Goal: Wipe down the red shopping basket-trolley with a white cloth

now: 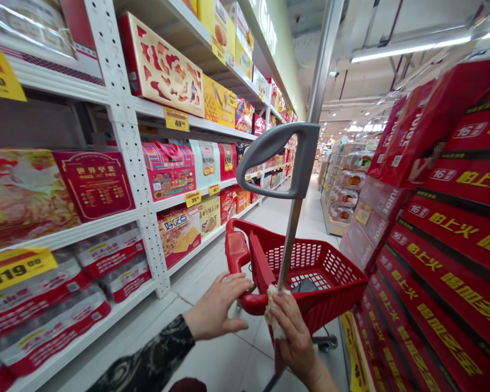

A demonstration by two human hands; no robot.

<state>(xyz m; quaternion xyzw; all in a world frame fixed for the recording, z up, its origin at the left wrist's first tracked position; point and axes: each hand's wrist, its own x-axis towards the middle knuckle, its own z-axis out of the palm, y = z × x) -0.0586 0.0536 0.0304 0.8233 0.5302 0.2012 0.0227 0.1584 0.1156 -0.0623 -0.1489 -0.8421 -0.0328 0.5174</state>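
A red plastic shopping cart (343,286) with perforated basket walls stands in front of me. My left hand (218,305) lies with fingers outstretched at the cart's red handle frame, its fingertips touching or very near the rim. In my right hand (292,329) is a crumpled off-white cloth (274,313), pressed against the near right part of the cart's frame. A metal pole (294,228) rises from beside the cloth, bearing a grey loop handle (306,163). Inside the basket lies a dark flat object (305,286), partly hidden by the pole.
White shelves (124,147) with boxed gifts and yellow price tags line the left. Shrink-wrapped bottle packs (53,321) sit low there. Stacked red drink cartons (445,261) rise close on the right. Between them runs a tiled aisle (306,215), with another display (343,190) farther off.
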